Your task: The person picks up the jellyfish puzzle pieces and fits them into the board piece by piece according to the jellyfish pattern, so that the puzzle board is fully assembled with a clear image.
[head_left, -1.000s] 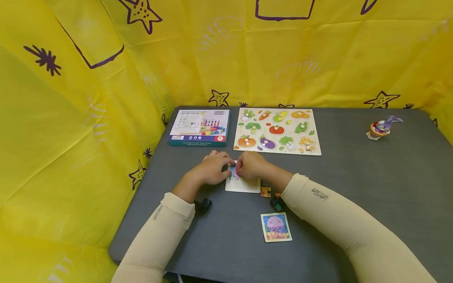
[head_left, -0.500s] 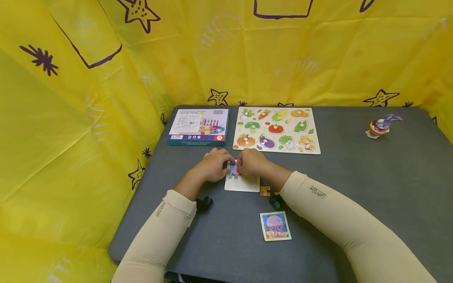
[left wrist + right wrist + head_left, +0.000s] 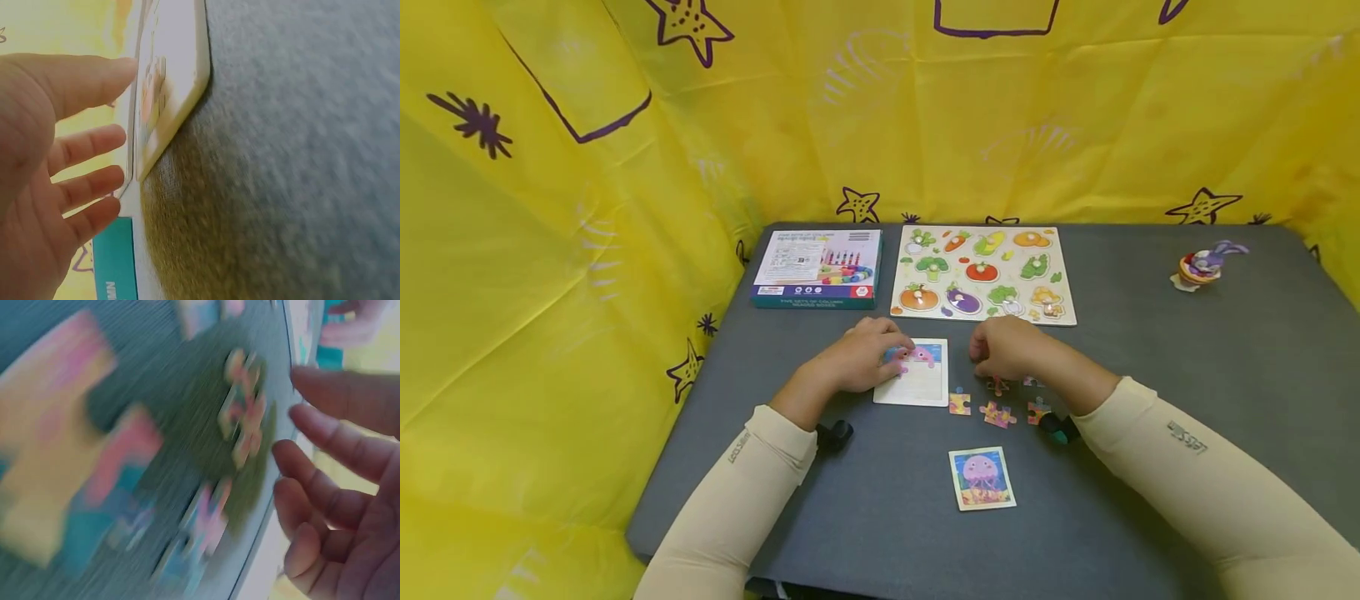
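My left hand (image 3: 859,360) rests with relaxed fingers on the upper-left corner of the white puzzle tray (image 3: 917,385), beside the pink pieces already seated there. My right hand (image 3: 1009,348) hovers off to the tray's right, fingers loose and gripping nothing, just above the loose puzzle pieces (image 3: 998,412) scattered on the grey table (image 3: 1187,392).

You sit at a small play corner set up as a recording booth, not a lived-in room. Yellow sheeting (image 3: 587,250) printed with purple stars and squares hangs round the dark grey table (image 3: 1187,375) on three sides, hiding any walls. What lies before you is all children's playthings: a vegetable peg puzzle board (image 3: 983,275), a boxed bead toy (image 3: 817,268), a jellyfish picture card (image 3: 983,478) and a small rabbit figure (image 3: 1204,267).
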{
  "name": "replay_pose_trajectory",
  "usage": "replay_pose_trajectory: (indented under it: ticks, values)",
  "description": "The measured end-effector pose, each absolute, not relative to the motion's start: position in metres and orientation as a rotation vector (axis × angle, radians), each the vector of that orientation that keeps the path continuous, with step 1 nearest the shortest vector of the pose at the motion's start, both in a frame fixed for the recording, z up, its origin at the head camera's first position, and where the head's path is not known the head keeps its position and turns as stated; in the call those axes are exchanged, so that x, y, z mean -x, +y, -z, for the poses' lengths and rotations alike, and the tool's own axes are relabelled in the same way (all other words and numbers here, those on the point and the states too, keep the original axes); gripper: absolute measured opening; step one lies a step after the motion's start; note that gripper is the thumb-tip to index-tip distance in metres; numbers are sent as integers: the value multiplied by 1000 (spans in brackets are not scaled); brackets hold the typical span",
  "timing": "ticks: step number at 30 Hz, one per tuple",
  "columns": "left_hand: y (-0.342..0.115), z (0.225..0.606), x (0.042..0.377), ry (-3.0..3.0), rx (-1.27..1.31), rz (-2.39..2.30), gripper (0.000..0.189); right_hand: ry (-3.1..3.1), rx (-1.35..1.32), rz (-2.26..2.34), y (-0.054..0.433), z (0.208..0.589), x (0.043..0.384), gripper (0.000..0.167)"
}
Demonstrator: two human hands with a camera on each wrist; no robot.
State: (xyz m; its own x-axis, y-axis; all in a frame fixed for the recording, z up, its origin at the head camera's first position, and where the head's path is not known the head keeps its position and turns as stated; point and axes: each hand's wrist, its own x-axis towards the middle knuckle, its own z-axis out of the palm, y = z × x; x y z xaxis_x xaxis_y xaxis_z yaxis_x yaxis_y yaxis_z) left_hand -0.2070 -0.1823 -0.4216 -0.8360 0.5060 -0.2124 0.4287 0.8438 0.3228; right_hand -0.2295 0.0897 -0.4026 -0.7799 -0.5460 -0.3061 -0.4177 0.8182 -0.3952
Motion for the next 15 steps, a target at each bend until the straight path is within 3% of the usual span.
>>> replay_pose_trajectory:
  ticks: [6,15]
  values:
    - [-182,421,209,2715,-753,-354,39,2567,696,412,116,408,220,39]
    - [-180,423,213,2704,-735,-426,36,2589,644,738,123,418,220,20]
